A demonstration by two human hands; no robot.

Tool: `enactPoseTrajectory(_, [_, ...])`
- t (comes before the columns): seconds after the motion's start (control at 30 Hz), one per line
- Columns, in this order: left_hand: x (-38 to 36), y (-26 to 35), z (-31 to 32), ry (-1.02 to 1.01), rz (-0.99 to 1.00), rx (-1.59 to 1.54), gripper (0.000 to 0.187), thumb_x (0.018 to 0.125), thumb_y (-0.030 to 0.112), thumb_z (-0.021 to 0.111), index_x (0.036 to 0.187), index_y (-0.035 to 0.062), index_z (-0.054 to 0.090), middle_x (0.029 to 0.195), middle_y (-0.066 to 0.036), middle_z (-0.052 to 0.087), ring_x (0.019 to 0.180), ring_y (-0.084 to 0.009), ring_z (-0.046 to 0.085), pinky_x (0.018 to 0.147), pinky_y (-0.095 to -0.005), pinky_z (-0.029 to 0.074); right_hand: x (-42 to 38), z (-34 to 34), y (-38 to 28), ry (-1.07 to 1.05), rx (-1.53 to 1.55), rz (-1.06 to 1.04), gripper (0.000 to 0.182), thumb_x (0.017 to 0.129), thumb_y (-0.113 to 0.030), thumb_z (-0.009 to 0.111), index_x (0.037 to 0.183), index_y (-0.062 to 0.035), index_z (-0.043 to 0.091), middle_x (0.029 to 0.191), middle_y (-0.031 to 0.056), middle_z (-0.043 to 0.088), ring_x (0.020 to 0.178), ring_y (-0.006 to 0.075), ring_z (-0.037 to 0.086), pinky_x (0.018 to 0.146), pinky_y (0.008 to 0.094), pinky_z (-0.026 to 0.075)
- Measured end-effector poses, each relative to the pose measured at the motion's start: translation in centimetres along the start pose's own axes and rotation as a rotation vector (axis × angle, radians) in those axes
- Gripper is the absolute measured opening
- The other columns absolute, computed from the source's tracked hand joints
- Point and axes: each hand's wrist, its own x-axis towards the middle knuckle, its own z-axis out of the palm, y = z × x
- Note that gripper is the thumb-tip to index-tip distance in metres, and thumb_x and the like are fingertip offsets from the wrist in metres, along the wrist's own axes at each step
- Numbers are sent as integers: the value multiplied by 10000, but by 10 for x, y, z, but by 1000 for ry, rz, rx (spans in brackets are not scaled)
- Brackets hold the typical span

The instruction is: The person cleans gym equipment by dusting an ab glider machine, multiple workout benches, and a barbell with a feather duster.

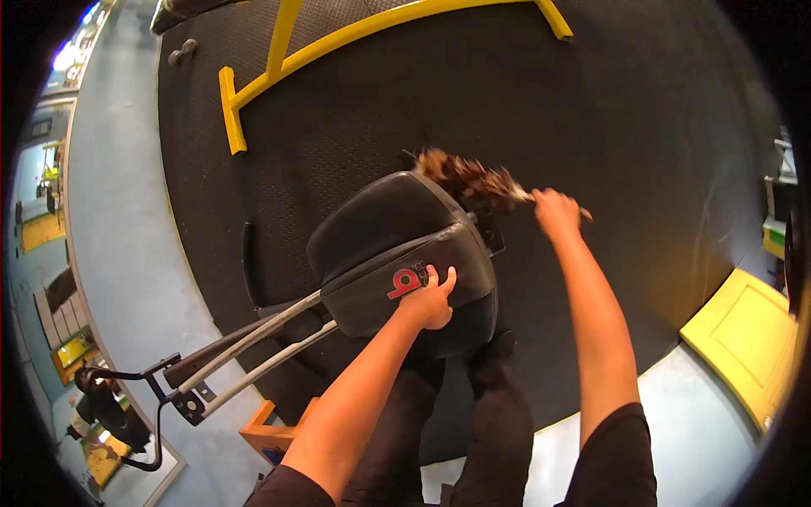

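My right hand (557, 213) is closed around the handle of a brown feather duster (473, 180). Its feathers, a little blurred, lie along the far edge of a black padded seat (380, 220) on an exercise machine. My left hand (429, 306) rests on the side of the padding, beside a red logo (404, 283), with at least two fingers stretched out and nothing held. Two pale metal bars (262, 342) run from the seat to a black handle frame (156, 406) at the lower left.
A yellow metal frame (355, 40) stands on the black rubber mat (642, 110) ahead. A small dumbbell (182, 52) lies at the upper left. A yellow panel (743, 346) is at the right, and a wooden piece (266, 431) is near my legs.
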Motion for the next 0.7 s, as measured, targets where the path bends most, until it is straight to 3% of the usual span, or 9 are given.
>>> enactPoseTrajectory(0.13, [4, 5, 9, 4, -17, 33, 823, 939, 262, 556, 1573, 200, 34, 1589, -315, -24, 1273, -491, 484, 1048, -518, 426, -95, 15, 81, -185, -44, 98, 173, 901, -150, 511, 953, -134, 676, 901, 106, 674, 872, 324, 683, 734, 457, 539])
enactPoseTrajectory(0.2, [-1, 16, 6, -17, -51, 33, 813, 940, 269, 546, 1574, 215, 41, 1603, -285, -25, 1326, -472, 439, 1067, -543, 400, -148, 8, 97, -437, -117, 121, 165, 900, -169, 535, 963, -142, 685, 925, 110, 678, 886, 316, 686, 758, 457, 545])
enactPoseTrajectory(0.27, [-4, 19, 3, -74, -75, -20, 804, 941, 285, 539, 1575, 221, 48, 1606, -278, -29, 1345, -464, 422, 1082, -562, 375, -191, -16, 87, -713, -118, 230, 217, 897, -172, 549, 1063, -177, 688, 1026, 123, 679, 969, 326, 683, 821, 462, 550])
enactPoseTrajectory(0.33, [-1, 13, 9, -60, -57, -21, 787, 938, 310, 530, 1575, 229, 75, 1619, -244, -23, 1347, -460, 423, 1088, -558, 369, -221, -50, 61, -831, -77, 337, 283, 875, -150, 578, 1130, -214, 684, 1097, 127, 675, 1028, 330, 672, 874, 459, 544])
enactPoseTrajectory(0.47, [-34, -1, 10, 151, -88, -59, 762, 898, 324, 516, 1568, 232, 166, 1648, -116, 74, 1362, -447, 415, 1089, -539, 379, -271, -141, 24, -849, 13, 506, 320, 795, -137, 638, 1110, -172, 681, 1073, 122, 686, 1029, 347, 668, 862, 526, 534])
enactPoseTrajectory(0.53, [-64, -12, 7, 154, -235, -243, 742, 892, 392, 537, 1548, 214, 239, 1634, -119, 147, 1348, -404, 447, 1087, -507, 393, -318, -149, 43, -770, 31, 432, 277, 802, -174, 630, 1074, -155, 681, 1048, 138, 696, 1044, 352, 666, 875, 566, 516])
enactPoseTrajectory(0.6, [-93, -39, 19, 289, -197, -312, 683, 897, 384, 545, 1514, 178, 335, 1600, -139, 250, 1349, -351, 458, 1091, -459, 401, -337, -185, 56, -755, -9, 461, 254, 830, -214, 602, 1062, -141, 676, 1061, 168, 702, 1029, 361, 671, 882, 595, 492])
enactPoseTrajectory(0.67, [-121, -71, 37, 427, -148, -313, 615, 902, 369, 552, 1452, 117, 441, 1524, -157, 394, 1351, -329, 456, 1096, -429, 399, -335, -239, 60, -776, -2, 656, 248, 867, -258, 574, 1041, -129, 695, 1085, 201, 696, 1016, 386, 666, 885, 550, 496])
enactPoseTrajectory(0.7, [-134, -89, 47, 458, -128, -321, 582, 907, 361, 550, 1414, 81, 488, 1458, -176, 477, 1351, -324, 455, 1096, -423, 399, -334, -258, 69, -735, 1, 655, 248, 867, -258, 574, 1041, -129, 695, 1085, 201, 696, 1016, 386, 666, 885, 550, 496])
